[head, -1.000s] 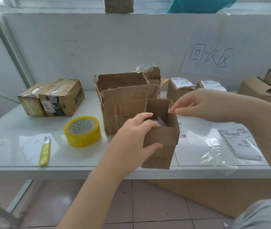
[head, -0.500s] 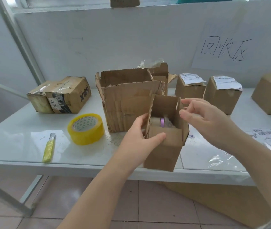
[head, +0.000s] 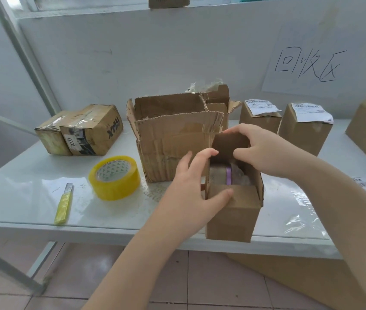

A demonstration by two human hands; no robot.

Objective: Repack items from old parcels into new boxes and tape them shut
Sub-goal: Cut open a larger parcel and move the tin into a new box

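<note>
White bench (head: 21, 198) against a white wall carries the small box (head: 233, 215), upright at lower centre. The left hand (head: 191, 189) holds its near-left wall in a curled grip, and the right hand (head: 260, 148) pinches the upright far flap (head: 229, 144). For sealing, the tape roll (head: 115, 177) lies leftward — nearer the left hand.

two-handed hold at the table (head: 21, 198) edge

left hand (head: 191, 186) grips the box (head: 233, 211), thumb on the near flap, fingers at the left wall. right hand (head: 260, 148) curls over the far flap. top's open, and an item (head: 228, 175) with a purple band shows inside. torn carton (head: 173, 139) just behind; tape (head: 115, 177) and knife (head: 63, 204) off left.
</note>
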